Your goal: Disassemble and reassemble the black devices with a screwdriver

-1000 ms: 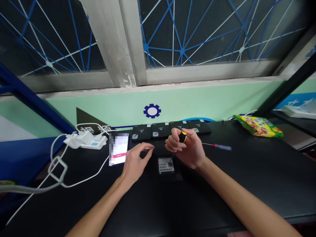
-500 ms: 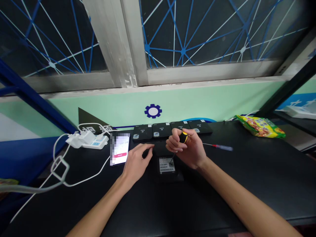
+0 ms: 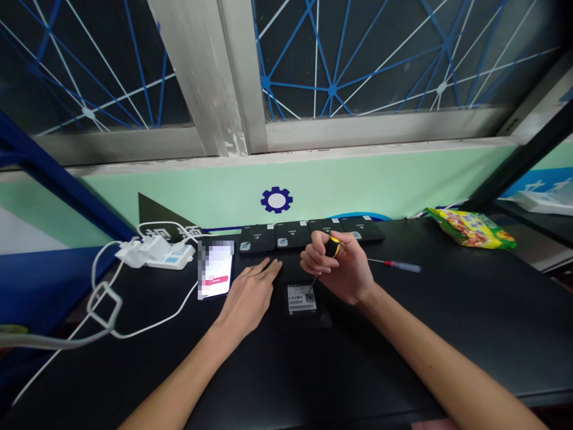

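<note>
Your right hand (image 3: 342, 269) is raised, its fingers curled around the yellow-and-black screwdriver (image 3: 332, 246), shaft slanting down to the labelled black device (image 3: 301, 298) on the worktop (image 3: 403, 352) between your hands. Your left hand (image 3: 251, 291) is palm down, fingers open and outstretched, with the phone (image 3: 219, 269) just left. Black boxes (image 3: 256, 239) bound the far side; there's room toward the near edge.

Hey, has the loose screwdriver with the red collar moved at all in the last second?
No, the loose screwdriver lies in the same place, judged against the gear on the wall.
</note>
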`<state>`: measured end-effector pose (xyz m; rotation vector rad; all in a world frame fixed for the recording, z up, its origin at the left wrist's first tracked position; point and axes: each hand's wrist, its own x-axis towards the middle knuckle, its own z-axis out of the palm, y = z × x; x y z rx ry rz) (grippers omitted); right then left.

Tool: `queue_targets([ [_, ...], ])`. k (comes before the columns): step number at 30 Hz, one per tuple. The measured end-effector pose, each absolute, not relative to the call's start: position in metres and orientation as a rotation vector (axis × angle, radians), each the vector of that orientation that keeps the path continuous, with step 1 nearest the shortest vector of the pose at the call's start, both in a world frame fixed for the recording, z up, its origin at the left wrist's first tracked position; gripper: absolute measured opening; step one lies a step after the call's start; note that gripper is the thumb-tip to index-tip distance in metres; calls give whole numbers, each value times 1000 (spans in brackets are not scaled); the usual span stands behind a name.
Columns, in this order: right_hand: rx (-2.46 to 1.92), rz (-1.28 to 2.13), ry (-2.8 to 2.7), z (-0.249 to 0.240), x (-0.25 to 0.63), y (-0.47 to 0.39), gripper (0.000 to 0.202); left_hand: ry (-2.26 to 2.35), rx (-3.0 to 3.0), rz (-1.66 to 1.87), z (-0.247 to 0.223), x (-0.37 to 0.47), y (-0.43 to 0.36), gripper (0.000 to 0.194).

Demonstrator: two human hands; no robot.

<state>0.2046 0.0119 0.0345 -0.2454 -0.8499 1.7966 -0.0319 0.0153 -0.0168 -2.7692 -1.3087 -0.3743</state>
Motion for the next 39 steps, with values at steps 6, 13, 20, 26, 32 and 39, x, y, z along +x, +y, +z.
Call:
queue_targets([
  [6,-267,1785,-859,34,205,12,36,-1267,-2768,-366,-18,-30,15,52],
  [13,-291,1769,-870,33,205,12,37,-1188,-2756,-396,-20,-30,14,52],
  [20,-285,1762,-872,34,204,12,36,-1215,-2746,-429,-18,-33,12,47],
  [26,-290,1770,-867,34,205,12,35,-1306,-2644,-676,0,-27,6,32],
  [32,-297,1767,-880,35,205,11,34,-1682,-2663,-665,6,-16,-6,56],
  [39,-286,1724,-851,40,200,7,40,-1660,-2769,-819,-4,-3,-15,75],
])
